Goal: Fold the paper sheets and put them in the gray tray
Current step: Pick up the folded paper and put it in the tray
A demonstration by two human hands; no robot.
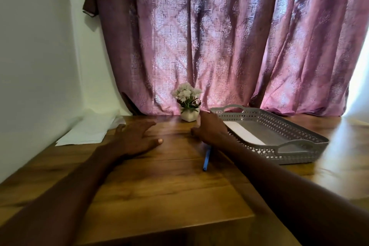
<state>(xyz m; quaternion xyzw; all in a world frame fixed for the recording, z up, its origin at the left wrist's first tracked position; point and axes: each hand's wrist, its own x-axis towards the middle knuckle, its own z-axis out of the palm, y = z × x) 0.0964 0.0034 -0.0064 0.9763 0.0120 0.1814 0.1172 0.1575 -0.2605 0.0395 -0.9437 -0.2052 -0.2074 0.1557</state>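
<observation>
One folded sheet lies in the gray tray; left of the tray, unfolded sheets must be fetched next (probably), the left hand and right hand being held slack and empty.

My wooden table stands against a mauve patterned curtain, daylight glowing through it. White wall on my left. Bright glare at far right.

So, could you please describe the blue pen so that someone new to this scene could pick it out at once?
Start at the brown wooden table and find the gray perforated plastic tray on its right. Just left of the tray, the thin blue pen lies on the wood, its far end hidden under the right hand. It is the only blue, stick-shaped thing there.
</observation>
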